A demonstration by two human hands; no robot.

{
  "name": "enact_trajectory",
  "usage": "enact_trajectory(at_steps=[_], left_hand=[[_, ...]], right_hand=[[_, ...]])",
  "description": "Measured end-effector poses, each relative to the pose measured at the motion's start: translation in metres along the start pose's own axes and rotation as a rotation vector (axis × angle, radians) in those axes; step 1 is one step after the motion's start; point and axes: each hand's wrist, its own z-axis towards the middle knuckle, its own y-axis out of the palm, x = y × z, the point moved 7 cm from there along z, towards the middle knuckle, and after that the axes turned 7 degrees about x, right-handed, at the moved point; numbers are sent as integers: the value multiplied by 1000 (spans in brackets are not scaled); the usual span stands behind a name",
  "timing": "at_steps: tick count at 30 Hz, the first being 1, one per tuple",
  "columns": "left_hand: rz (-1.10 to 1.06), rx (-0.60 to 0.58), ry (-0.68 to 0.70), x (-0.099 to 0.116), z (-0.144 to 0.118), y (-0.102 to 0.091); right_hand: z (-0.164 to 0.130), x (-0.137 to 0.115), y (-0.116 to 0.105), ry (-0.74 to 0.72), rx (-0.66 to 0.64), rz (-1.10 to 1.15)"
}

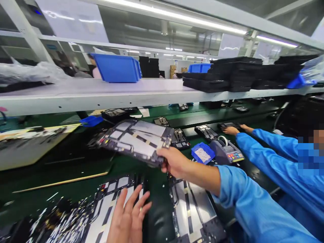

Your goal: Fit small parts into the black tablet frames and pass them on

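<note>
Long tube lights (177,15) overhead make the picture bright, and they shine white on the silver plates (194,206) below. The lower left corner is smeared with blur. The shelf (101,92) bends like a bow, and the edges look stretched.

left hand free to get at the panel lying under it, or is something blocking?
Probably yes. The left hand is open, holds nothing, and lies over the flat panel; nothing sits between them. The right hand holds another panel farther off.
</note>
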Motion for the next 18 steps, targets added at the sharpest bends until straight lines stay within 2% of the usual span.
enact_trajectory(at_steps=[2, 4, 6, 8, 10, 12, 15, 18], left_hand=[[-105, -112, 6, 14, -4, 43], [-83, -145, 4, 19, -13, 61], [34, -131, -41, 11, -22, 60], [162, -102, -104, -4, -29, 48], [260, -119, -125, -14, -33, 42], [365, -190, -81, -19, -34, 47], [601, -313, 73, -27, -37, 65], [721, -309, 149, -44, -38, 70]], right_hand=[[-51, 13, -23, -62, -45, 9], [-97, 30, -51, -84, -77, 9], [-136, 48, -78, -69, -159, -47], [-164, 64, -111, -24, -197, -93], [-178, 72, -150, -40, -70, -82], [-182, 80, -180, -53, 42, -138], [-176, 97, -199, -61, 71, -335], [-165, 105, -214, -187, 211, -531]])
